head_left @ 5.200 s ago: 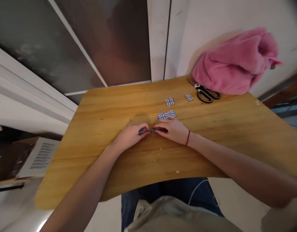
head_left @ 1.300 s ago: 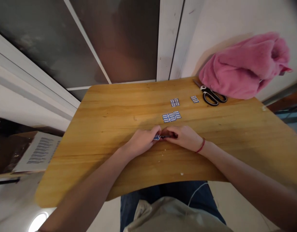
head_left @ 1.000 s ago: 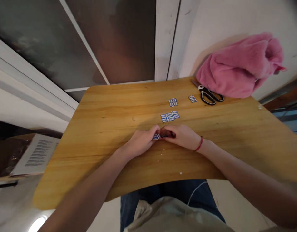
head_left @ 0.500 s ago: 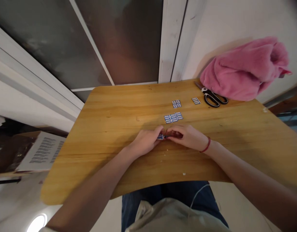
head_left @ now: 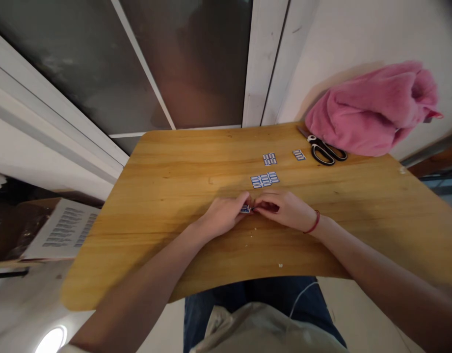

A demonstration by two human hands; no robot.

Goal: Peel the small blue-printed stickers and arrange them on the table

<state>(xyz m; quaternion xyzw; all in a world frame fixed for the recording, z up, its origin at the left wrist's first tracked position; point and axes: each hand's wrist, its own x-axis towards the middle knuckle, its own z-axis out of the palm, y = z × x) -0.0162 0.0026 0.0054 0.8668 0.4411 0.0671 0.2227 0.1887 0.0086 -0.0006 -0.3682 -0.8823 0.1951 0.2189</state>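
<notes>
My left hand [head_left: 227,212] is closed on a small blue-and-white patterned piece [head_left: 245,209], gripping it between thumb and fingers just above the table. Right beside it, my right hand [head_left: 280,208] has thumb and fingertips pinched together at the piece's right edge; whatever is between them is too small to make out. Beyond the hands lies a group of similar blue-and-white pieces [head_left: 265,180] on the wood. Farther back are another such cluster [head_left: 269,159] and a single strip-like piece [head_left: 299,155].
Black-handled scissors [head_left: 326,149] lie at the back right against a pink plush bundle [head_left: 373,110]. Tiny white scraps [head_left: 280,265] dot the wooden table [head_left: 167,196] near its front edge. On the left, below table height, stands an open cardboard box [head_left: 60,230].
Both hands stay in nearly the same place, with the right fingertips shifting slightly at the piece's edge. The camera view has moved a little.
</notes>
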